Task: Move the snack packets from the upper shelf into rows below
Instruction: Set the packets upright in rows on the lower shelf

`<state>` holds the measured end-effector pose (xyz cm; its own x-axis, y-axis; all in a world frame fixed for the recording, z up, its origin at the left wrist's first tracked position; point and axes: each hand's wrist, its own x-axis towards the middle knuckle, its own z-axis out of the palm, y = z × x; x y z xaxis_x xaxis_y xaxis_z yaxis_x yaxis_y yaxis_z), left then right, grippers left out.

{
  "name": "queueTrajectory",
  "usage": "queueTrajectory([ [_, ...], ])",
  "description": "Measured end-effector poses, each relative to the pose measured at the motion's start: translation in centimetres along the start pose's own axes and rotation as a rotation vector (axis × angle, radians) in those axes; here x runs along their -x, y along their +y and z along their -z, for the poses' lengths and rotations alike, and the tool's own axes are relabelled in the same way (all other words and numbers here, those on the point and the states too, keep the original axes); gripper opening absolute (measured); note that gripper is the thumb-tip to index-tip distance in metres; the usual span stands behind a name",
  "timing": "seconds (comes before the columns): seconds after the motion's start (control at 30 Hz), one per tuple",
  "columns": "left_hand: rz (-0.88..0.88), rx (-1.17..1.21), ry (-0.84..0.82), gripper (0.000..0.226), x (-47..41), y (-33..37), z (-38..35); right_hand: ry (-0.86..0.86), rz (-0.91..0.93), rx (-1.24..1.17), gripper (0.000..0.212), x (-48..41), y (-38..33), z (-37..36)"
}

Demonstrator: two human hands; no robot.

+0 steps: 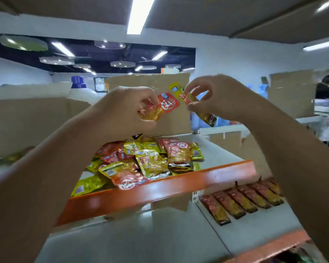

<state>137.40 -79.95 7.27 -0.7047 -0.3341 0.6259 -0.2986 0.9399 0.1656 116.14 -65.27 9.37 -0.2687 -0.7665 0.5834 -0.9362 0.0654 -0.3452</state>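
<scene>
A loose heap of red and yellow-green snack packets (148,162) lies on the upper shelf (226,149), behind its orange front edge (160,188). Above the heap, my left hand (125,109) pinches a red packet (166,104) by its lower end. My right hand (218,97) pinches a yellow packet (194,103) that slants down to the right. The two held packets almost touch. On the lower shelf (179,234), at the right, several red packets (241,202) lie side by side in a row.
Brown cardboard panels (27,126) stand behind the upper shelf on the left and centre. Another cardboard box (291,92) sits at the far right, with a person (325,88) beyond it. The lower shelf has an orange front edge (273,245) too.
</scene>
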Motion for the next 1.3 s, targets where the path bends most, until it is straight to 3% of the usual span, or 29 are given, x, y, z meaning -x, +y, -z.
queueTrajectory([
  [0.2,-0.048,0.137,0.084,0.037,-2.6,11.5,-6.6,0.15,-0.135,-0.134,0.032,9.5,8.5,8.4],
  [0.4,-0.09,0.305,0.081,0.045,-5.0,22.2,-14.7,0.215,-0.277,-0.021,0.039,18.1,16.3,15.5],
  [0.57,-0.061,0.456,0.095,0.051,-5.3,27.8,-22.7,0.217,-0.35,0.026,0.039,22.8,22.4,17.2],
  [0.8,-0.014,0.579,-0.003,0.052,-7.1,30.4,-33.3,0.192,-0.458,0.059,0.045,25.1,31.3,15.7],
  [1.07,0.093,0.677,0.023,0.07,-14.4,30.5,-46.1,0.139,-0.55,0.115,0.043,22.2,44.0,12.2],
  [1.3,0.188,0.675,-0.106,0.057,-18.8,29.4,-55.3,0.099,-0.664,0.106,0.039,20.2,53.8,9.7],
])
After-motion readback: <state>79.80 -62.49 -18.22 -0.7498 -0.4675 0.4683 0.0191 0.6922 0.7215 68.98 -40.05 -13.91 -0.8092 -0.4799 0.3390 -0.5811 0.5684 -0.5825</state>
